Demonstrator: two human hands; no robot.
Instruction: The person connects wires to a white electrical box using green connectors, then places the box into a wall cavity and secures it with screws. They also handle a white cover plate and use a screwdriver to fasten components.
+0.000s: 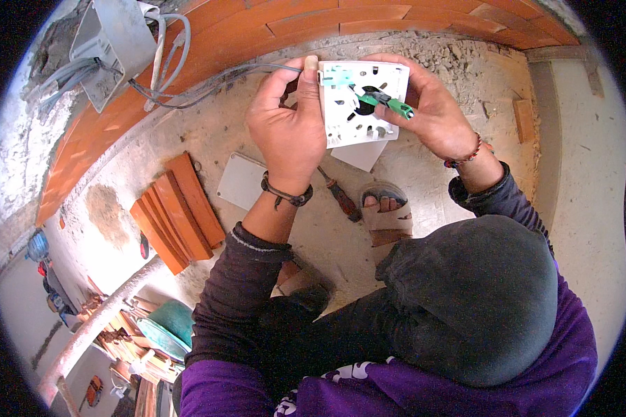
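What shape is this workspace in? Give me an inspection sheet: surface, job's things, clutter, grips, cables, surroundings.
Surface: dusty floor, rubble along the far edge.
Job's things: white perforated square panel, held up; green-and-black piece at its face, kind unclear.
Clutter: screwdriver beside a foot; pale flat plate; orange bricks.
Grips: left hand holds the panel's left edge; right hand holds its right side, thumb by the green-and-black piece.
Cables: grey cables at an open wall box; one runs to the left hand.
Surroundings: brick wall; pale pole, lower left.
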